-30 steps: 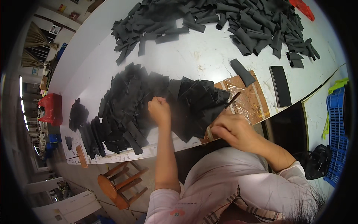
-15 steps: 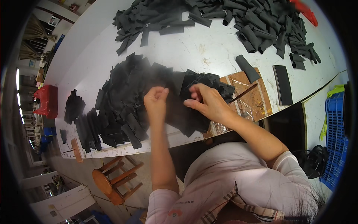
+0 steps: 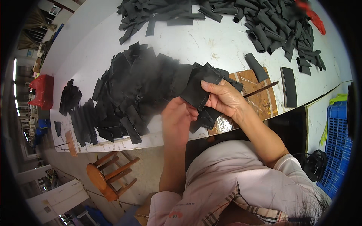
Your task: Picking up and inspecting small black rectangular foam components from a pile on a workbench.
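Note:
My right hand [image 3: 228,98] grips a black fabric piece [image 3: 195,90] with a stitched edge, its thumb lying on top and the fingers underneath. My left hand [image 3: 176,119] is closed at the lower corner of the same piece, with its fingertips curled against it and partly hidden. Beneath and to the left, a large heap of flat black fabric pieces [image 3: 124,81] spreads over the white table [image 3: 203,41]. Just right of my right hand, a dark pointed stick [image 3: 264,89] lies across a taped brown cardboard sheet [image 3: 270,103].
Rolled black fabric tubes [image 3: 271,26] are piled at the far side, and a single tube [image 3: 256,67] lies by the cardboard. A dark flat rectangular object [image 3: 289,87] rests near the table's right edge. A wooden stool [image 3: 96,176] stands at lower left, a blue crate [image 3: 335,139] at right.
My right hand has taken hold of a black fabric piece and lifted it. The left hand has moved right and nearer me, meeting the piece's corner. The view has shifted slightly.

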`<state>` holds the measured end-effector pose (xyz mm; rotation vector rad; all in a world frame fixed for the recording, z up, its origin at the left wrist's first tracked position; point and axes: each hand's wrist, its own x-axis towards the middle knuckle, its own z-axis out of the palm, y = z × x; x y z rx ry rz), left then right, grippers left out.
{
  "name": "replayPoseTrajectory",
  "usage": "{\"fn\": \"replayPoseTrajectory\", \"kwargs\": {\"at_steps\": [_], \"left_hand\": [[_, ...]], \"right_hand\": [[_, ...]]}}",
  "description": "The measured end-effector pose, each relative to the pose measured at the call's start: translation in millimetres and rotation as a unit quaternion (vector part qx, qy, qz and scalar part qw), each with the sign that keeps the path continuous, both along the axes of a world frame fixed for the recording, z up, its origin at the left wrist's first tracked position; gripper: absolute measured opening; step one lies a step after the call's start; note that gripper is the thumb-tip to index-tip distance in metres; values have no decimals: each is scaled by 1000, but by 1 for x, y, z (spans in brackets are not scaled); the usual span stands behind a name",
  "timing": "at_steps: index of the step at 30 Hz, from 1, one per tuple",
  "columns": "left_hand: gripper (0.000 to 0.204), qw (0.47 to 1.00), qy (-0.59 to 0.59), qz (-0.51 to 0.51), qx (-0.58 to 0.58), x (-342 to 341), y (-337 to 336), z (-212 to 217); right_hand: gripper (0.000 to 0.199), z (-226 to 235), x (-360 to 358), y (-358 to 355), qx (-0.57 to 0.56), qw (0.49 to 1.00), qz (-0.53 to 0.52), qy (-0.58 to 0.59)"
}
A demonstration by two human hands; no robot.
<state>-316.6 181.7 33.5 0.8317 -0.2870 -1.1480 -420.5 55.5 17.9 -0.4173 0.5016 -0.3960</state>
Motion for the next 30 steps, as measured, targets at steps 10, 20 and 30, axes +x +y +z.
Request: {"fn": "replayPoseTrajectory", "kwargs": {"at_steps": [10,20,30], "left_hand": [[17,998,-40,8,43,-2,0,-5],[13,997,-55,16,57,-3,1,-6],[9,995,-54,21,75,-2,1,-10]], "right_hand": [[23,-2,-4,2,4,1000,12,2],[21,-3,-7,1,-6,1000,23,16],[21,-5,-6,2,-8,999,25,24]]}}
